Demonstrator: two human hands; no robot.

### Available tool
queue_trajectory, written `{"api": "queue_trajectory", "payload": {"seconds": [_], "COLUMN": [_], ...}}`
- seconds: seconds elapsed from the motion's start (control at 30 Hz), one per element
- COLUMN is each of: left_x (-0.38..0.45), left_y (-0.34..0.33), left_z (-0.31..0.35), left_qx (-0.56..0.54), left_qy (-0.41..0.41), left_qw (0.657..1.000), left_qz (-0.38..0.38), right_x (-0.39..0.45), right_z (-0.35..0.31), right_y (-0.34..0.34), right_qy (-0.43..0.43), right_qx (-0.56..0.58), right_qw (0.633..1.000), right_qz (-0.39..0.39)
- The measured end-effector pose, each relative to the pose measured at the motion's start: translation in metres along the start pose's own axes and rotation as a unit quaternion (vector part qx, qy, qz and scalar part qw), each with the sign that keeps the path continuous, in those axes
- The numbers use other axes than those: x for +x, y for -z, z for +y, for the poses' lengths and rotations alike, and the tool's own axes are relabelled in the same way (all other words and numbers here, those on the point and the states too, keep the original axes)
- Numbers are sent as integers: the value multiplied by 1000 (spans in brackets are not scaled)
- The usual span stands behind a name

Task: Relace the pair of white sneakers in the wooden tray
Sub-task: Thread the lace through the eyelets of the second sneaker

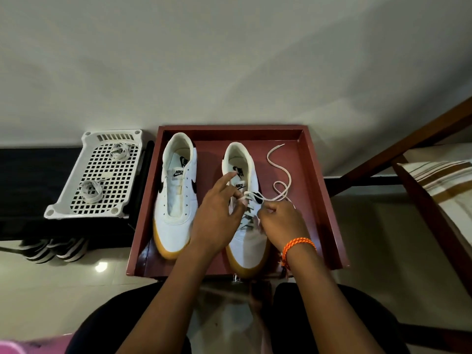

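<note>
A plain off-white wall (229, 60) fills the upper half of the view, evenly lit with soft shadows. Below it, a glossy pale tiled floor (76, 277) shows 1 bright round light reflection (101, 267). At the left stands a low black shelf (33, 180) carrying a white perforated plastic basket (99, 175), and dark striped footwear (55, 249) sits beneath the shelf. On the right, a brown wooden frame (408, 139) slants across, with a cream and brown striped cloth (444, 185) just beside it.
</note>
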State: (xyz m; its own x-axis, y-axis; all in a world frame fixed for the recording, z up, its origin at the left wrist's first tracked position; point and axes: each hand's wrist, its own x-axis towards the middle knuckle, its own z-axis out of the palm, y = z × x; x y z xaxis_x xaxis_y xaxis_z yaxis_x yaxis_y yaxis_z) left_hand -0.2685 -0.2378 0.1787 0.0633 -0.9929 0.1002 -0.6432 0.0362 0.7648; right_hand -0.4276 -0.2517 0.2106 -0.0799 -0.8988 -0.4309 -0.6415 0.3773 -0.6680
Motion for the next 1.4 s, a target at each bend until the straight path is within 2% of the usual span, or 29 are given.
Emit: {"api": "queue_trajectory", "payload": {"seconds": [0.07,0.13,0.27,0.33,0.47,0.63,0.73,0.9,1.0,1.03,1.13,1.27,1.33,1.4], "left_x": [5,14,32,36,36,35,35,33,39,42,45,46,47,45], "left_y": [3,6,8,10,9,10,12,5,3,7,21,29,32,34], "left_z": [2,6,8,6,7,0,0,5,5,7,11,12,17,22], "left_qx": [5,39,76,71,67,52,26,29,-92,-163,-360,-464,-531,-596], "left_qy": [-1,1,2,1,-5,-27,-37,-66,-14,17,80,67,59,68], "left_qw": [1000,999,997,997,997,997,999,997,995,986,929,882,844,799], "left_qz": [-4,-7,-33,-37,-39,-48,-26,-28,-24,-14,19,35,45,44], "right_x": [9,16,23,27,35,36,38,36,34,31,26,22,20,18], "right_z": [-8,-15,-18,-15,-11,-17,-17,-22,-26,-28,-30,-32,-35,-36], "right_y": [-6,-7,-6,-7,-4,4,12,13,12,14,21,21,19,15], "right_qy": [-88,-158,-213,-217,-187,-117,-53,74,124,134,144,174,207,238], "right_qx": [194,364,520,545,489,487,441,344,295,282,281,293,267,259], "right_qw": [977,916,823,807,851,850,866,913,918,915,899,891,887,893], "right_qz": [-22,-50,-85,-68,35,162,229,204,233,255,303,300,316,282]}}
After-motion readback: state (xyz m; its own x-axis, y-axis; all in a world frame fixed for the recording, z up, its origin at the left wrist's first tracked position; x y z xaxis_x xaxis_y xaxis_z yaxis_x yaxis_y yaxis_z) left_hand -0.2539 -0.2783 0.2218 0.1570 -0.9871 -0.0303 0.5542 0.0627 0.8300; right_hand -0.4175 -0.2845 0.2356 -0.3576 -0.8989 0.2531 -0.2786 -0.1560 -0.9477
